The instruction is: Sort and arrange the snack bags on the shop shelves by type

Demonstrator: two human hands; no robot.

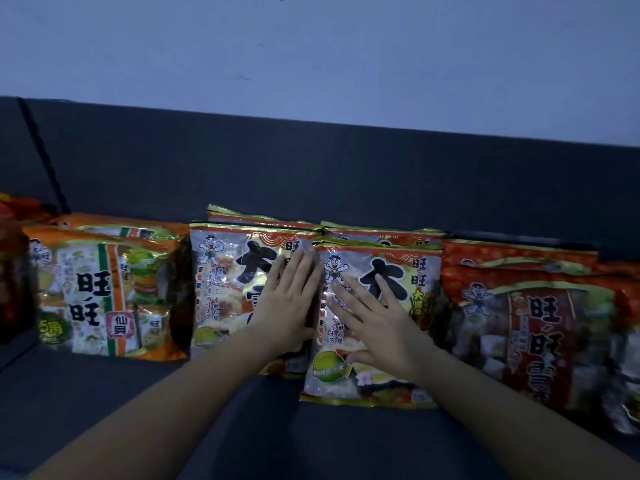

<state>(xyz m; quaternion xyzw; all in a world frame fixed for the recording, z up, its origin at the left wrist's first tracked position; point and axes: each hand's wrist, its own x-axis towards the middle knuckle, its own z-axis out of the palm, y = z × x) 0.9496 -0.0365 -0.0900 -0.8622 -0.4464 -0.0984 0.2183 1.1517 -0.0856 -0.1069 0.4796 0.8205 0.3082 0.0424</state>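
A dim shop shelf: a dark grey surface [104, 410], a dark back panel [311, 168] behind it and a pale wall [311, 46] above. Snack bags stand leaning in a row by type, with orange bags [100, 296] at the left and red bags [536, 323] at the right. Between them, the left hand [289, 296] lies flat, fingers straight, on the left gold-trimmed bag [221, 292] — the right hand [377, 323], fingers spread, presses flat on the right gold-trimmed bag [415, 282] just beside it.
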